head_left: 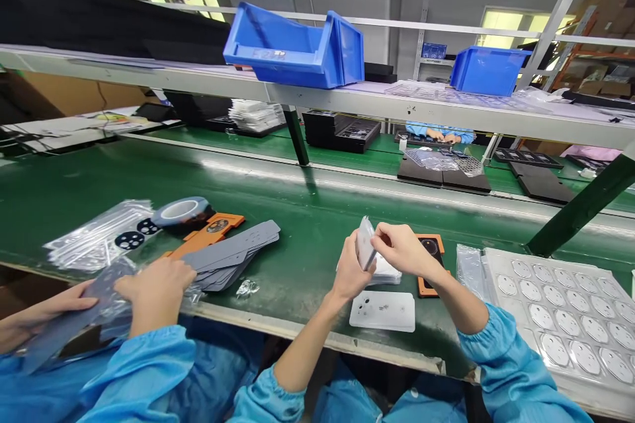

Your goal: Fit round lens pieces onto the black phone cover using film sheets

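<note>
My left hand [351, 269] grips a thin, pale phone-shaped panel [366, 243], held tilted up on edge above the bench. The fingers of my right hand [403, 250] are pinched at the panel's upper right edge; whether they hold a film or the panel itself I cannot make out. Beneath my hands lies a stack of white sheets [385, 271], partly hidden. Nearer me, a white phone-shaped sheet [381, 311] with small camera holes lies flat. Behind my right wrist sits an orange fixture [427, 292] with a dark phone-like part [431, 250] in it.
To the right is a clear tray [540, 330] of round parts. At left, a co-worker's hands [159, 284] handle grey sheets beside a grey stack [238, 254], a tape roll [181, 211] and another orange fixture [211, 230]. A shelf with blue bins [297, 53] crosses above the green bench [307, 211].
</note>
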`<control>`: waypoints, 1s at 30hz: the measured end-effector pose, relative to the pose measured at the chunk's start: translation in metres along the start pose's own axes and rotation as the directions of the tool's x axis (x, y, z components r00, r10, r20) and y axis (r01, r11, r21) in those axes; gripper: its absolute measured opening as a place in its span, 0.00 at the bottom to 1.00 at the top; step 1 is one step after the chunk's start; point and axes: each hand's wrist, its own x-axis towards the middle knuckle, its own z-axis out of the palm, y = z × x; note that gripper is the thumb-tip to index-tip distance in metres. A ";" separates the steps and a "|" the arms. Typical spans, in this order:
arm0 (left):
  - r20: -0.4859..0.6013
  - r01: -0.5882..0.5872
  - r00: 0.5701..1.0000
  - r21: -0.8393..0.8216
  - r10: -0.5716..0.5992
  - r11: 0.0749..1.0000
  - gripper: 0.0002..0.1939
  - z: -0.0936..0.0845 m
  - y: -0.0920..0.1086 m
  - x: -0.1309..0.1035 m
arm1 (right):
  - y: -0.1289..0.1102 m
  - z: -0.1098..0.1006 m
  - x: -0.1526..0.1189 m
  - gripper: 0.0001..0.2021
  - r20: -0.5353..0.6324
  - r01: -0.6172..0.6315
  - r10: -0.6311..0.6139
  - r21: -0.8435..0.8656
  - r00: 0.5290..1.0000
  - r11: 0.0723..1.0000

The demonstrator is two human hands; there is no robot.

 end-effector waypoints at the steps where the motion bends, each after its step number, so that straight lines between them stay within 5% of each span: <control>1: -0.041 0.033 0.999 -0.024 -0.034 0.999 0.39 0.003 0.005 -0.007 | -0.004 -0.002 -0.005 0.11 -0.007 -0.001 0.001 0.001 1.000 1.000; 7: -0.140 0.069 0.986 -0.141 -0.089 0.988 0.39 0.034 0.019 -0.043 | -0.010 -0.002 -0.049 0.14 0.069 -0.010 0.025 -0.211 0.997 0.977; 16: -0.174 0.065 0.981 -0.091 -0.080 0.994 0.41 0.083 0.003 -0.086 | 0.013 0.018 -0.094 0.13 0.177 0.019 0.089 -0.535 0.980 0.845; 30: -0.220 0.006 0.974 -0.187 -0.048 0.982 0.45 0.085 0.003 -0.087 | 0.019 0.015 -0.079 0.15 0.277 0.076 -0.009 -0.229 0.961 0.970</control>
